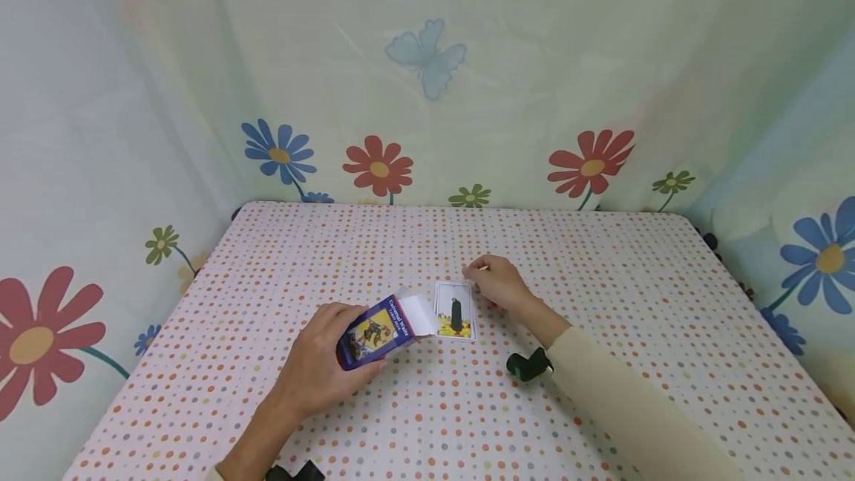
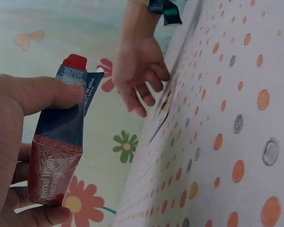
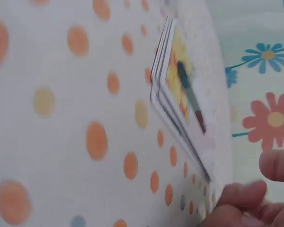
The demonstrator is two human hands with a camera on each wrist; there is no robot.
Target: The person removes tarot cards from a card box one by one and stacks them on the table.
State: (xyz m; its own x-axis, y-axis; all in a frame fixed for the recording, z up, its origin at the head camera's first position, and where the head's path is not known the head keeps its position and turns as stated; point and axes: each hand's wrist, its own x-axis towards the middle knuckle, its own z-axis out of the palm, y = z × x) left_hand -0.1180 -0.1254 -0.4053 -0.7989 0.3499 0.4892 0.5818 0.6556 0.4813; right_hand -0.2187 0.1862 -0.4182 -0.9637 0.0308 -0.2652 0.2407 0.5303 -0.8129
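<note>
My left hand [image 1: 325, 358] grips a blue tarot card box [image 1: 374, 332], its thumb on one side and fingers on the other. The box is tilted, with its white end flap [image 1: 419, 315] unfolded toward the right. In the left wrist view the box [image 2: 59, 127] shows a red end lettered in white. A small, slightly uneven stack of cards [image 1: 456, 310] lies face up on the table, its top card bearing a dark upright shape over yellow. Just beyond the cards' right edge hovers my right hand [image 1: 499, 284], fingers loosely bent, thumb apart from them in the right wrist view, nothing held.
A polka-dot cloth covers the table [image 1: 320, 243]. Behind it and at both sides hangs a curtain [image 1: 508, 95] printed with flowers and a butterfly. A dark wrist device [image 1: 528, 364] sits at my right wrist, and another [image 1: 294, 472] at my left.
</note>
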